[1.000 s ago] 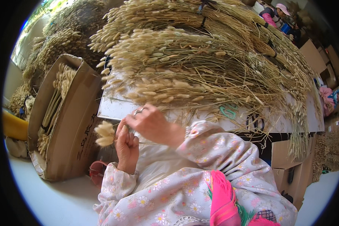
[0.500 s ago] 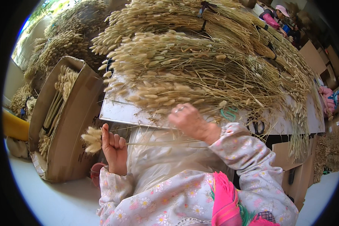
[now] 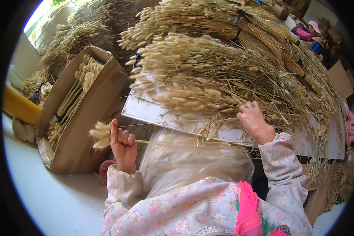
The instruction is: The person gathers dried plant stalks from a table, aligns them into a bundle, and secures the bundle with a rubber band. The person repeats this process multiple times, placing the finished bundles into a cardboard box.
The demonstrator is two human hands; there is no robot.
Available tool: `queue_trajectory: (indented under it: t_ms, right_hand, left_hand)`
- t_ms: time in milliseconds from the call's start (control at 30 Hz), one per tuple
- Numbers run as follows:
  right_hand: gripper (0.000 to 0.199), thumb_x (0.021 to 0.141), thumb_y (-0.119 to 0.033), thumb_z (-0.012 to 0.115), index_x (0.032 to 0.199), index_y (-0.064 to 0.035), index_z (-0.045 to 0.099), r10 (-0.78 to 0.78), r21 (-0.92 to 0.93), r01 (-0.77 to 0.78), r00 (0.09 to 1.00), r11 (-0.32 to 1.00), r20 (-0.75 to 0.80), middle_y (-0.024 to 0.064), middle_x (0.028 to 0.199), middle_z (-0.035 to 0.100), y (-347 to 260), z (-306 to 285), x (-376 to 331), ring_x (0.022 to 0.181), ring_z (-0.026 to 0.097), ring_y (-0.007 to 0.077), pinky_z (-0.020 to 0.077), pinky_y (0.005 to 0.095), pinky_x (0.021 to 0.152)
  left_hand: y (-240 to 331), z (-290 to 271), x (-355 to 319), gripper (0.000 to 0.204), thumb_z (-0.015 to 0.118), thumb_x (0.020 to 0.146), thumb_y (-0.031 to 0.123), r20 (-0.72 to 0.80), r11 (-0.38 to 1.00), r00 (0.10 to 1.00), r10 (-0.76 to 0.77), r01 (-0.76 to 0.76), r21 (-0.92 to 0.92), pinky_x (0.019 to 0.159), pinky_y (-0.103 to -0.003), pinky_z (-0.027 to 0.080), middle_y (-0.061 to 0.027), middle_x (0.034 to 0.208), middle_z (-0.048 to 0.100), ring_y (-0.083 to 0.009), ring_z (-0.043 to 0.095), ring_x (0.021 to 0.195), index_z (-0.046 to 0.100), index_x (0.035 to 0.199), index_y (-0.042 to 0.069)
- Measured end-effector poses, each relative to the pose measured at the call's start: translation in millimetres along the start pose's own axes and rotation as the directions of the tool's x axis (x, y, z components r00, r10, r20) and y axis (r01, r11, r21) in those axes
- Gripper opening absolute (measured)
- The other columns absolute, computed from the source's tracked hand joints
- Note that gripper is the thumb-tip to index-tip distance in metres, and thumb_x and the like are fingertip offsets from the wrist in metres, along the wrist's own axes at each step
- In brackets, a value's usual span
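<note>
The left hand (image 3: 124, 145) is curled with its index finger (image 3: 113, 131) upright, the right hand (image 3: 256, 121) bent-fingered, well apart and farther forward, both forearms (image 3: 284, 167) bare-wristed.

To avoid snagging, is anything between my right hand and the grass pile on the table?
Nothing visible; your right hand is at the near edge of the grass pile. Whether they touch is unclear.
</note>
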State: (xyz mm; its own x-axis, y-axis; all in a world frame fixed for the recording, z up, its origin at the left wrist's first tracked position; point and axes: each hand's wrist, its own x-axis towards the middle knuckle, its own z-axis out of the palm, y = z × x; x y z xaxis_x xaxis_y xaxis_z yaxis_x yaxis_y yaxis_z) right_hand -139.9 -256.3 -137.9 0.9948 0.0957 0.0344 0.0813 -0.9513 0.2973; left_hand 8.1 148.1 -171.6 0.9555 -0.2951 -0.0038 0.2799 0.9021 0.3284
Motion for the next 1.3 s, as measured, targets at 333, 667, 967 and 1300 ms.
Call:
queue_trajectory:
  t_ms: [333,667,967,1300]
  right_hand:
    - [0.011,0.085,-0.015,0.066,0.089,-0.0050,0.068,-0.021,0.783,0.263,0.952,0.564,-0.305,0.0134,0.077,0.065,-105.9,-22.1,34.5,0.070,0.063,0.0320,0.0503,0.0373,0.064]
    - [0.006,0.079,-0.014,0.066,0.083,-0.0120,0.062,-0.160,0.565,0.376,0.905,0.735,-0.395,0.0052,0.073,0.059,-117.4,-15.2,29.1,0.068,0.061,0.0236,0.0487,0.0361,0.058]
    - [0.011,0.086,-0.017,0.063,0.091,-0.0067,0.064,0.171,0.621,0.180,0.870,0.763,-0.462,0.0120,0.084,0.064,-52.9,-10.6,113.8,0.083,0.061,0.0305,0.0487,0.0420,0.075]
    - [0.010,0.083,-0.021,0.067,0.086,-0.0113,0.069,0.182,0.438,0.071,0.841,0.896,-0.510,0.0049,0.084,0.066,-28.6,23.4,152.9,0.087,0.062,0.0244,0.0456,0.0410,0.080]
  left_hand:
    - [-4.1,11.5,-3.5,0.038,0.055,0.096,0.035,0.124,0.993,0.990,0.061,-0.073,0.090,0.045,-0.021,0.021,0.0082,0.057,0.021,-0.0039,0.020,0.050,0.056,0.123,0.008]
    - [-9.9,20.1,0.8,0.027,0.053,0.098,0.030,-0.079,0.987,0.995,0.061,-0.048,0.152,0.047,-0.023,0.022,0.0074,0.058,0.023,-0.0052,0.023,0.051,0.056,0.083,0.007]
    - [-5.5,12.3,3.8,0.024,0.041,0.103,0.023,-0.062,0.994,0.998,0.023,-0.030,-0.109,0.045,-0.023,0.022,0.0052,0.058,0.022,-0.0064,0.018,0.047,0.055,0.101,0.004]
    - [-11.4,7.9,9.0,0.017,0.052,0.098,0.024,-0.106,0.996,0.994,0.034,-0.025,0.087,0.040,-0.023,0.018,0.0076,0.050,0.020,-0.0050,0.016,0.041,0.055,0.089,0.010]
